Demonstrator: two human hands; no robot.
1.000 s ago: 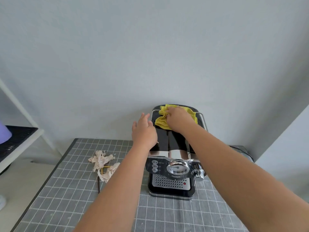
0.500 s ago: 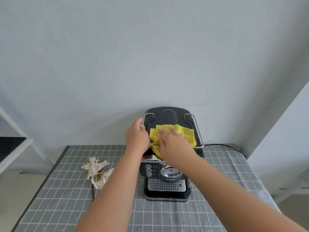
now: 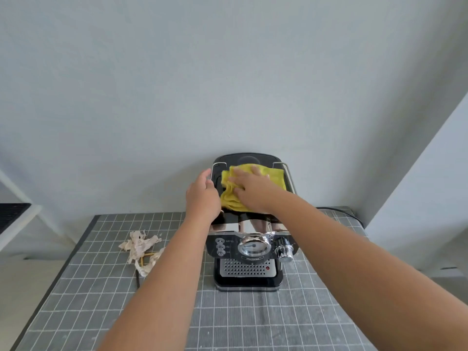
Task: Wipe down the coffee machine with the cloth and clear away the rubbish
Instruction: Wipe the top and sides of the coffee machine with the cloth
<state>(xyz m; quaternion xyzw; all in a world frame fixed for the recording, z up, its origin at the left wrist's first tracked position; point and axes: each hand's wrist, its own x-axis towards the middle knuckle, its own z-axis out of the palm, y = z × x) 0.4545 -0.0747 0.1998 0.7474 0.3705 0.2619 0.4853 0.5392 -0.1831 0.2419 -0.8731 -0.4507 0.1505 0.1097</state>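
On the grey checked tablecloth [image 3: 253,323] by a pale wall, our coffee machine [image 3: 247,252] stands. Our right hand [image 3: 253,191] presses flat, fingers spread, on the yellow cloth [image 3: 274,177] atop it; our left hand [image 3: 202,198] seemingly braces its side, fingers loosely curled. Crumpled rubbish [image 3: 140,247] lies left.

Glossy black coffee machine [image 3: 249,252], yellow woven cloth [image 3: 274,177]

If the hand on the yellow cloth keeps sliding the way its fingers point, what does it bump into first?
Probably the grey wall behind the black coffee machine; the right hand points toward the machine's back edge, though depth is unclear.
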